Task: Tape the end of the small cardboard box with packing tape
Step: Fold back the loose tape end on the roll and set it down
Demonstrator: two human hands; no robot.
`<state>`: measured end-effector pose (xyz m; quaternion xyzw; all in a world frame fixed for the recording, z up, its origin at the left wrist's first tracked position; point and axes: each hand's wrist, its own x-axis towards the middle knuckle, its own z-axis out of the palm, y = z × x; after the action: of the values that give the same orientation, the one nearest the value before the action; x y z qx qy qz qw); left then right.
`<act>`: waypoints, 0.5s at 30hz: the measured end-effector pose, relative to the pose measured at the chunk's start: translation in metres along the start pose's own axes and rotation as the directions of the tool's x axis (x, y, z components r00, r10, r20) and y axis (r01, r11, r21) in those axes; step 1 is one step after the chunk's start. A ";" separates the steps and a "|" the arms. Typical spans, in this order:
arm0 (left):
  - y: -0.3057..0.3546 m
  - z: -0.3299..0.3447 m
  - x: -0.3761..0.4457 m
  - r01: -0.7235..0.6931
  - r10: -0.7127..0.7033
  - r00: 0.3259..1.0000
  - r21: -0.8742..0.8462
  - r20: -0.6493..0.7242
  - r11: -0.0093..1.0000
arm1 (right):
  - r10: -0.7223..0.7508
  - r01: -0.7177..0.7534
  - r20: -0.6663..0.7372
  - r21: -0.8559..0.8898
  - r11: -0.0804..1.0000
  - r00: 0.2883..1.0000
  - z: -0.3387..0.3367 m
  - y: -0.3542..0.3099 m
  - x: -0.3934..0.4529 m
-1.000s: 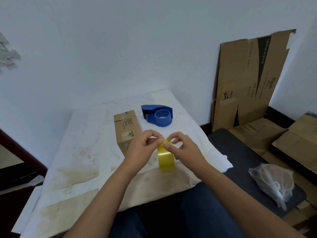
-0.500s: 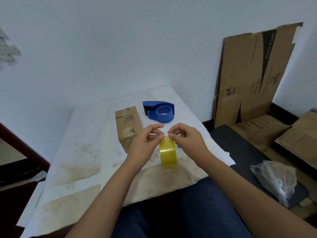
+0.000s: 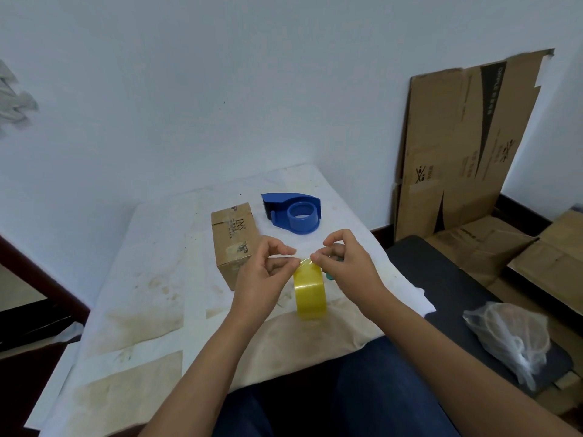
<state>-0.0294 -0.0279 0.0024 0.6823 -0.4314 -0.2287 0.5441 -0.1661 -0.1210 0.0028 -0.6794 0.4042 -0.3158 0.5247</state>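
Nearest: both forearms coming in over the lap onto the stained white table (image 3: 151, 298). Left hand (image 3: 263, 287) & right hand (image 3: 345, 269) are meeting over the yellowish tape roll (image 3: 310, 291), which is standing on edge w/ its lower rim on the table. Thumb & forefinger of each hand are pinched together at the roll's top, prob. picking at the tape's loose end; other fingers curled loosely. Can't tell if the end is actually lifted yet.

Just behind & to the left: small cardboard box (image 3: 235, 244), lying flat, long axis running away from the person, near end facing the left hand, so left is the closer one. No fresh tape on it yet, I'd judge.

Further back, right of box: blue tape dispenser (image 3: 293, 212), empty, untouched
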 end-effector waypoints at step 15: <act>-0.003 -0.001 -0.002 0.012 -0.011 1.000 -0.028 0.028 1.000 | -0.092 0.092 0.019 -0.013 0.996 0.996 -0.005 0.001 -0.004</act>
<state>-0.0286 -0.0258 -0.0005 0.6738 -0.4318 -0.2471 0.5464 -0.1719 -0.1201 0.0031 -0.7038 0.3699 -0.3306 0.5084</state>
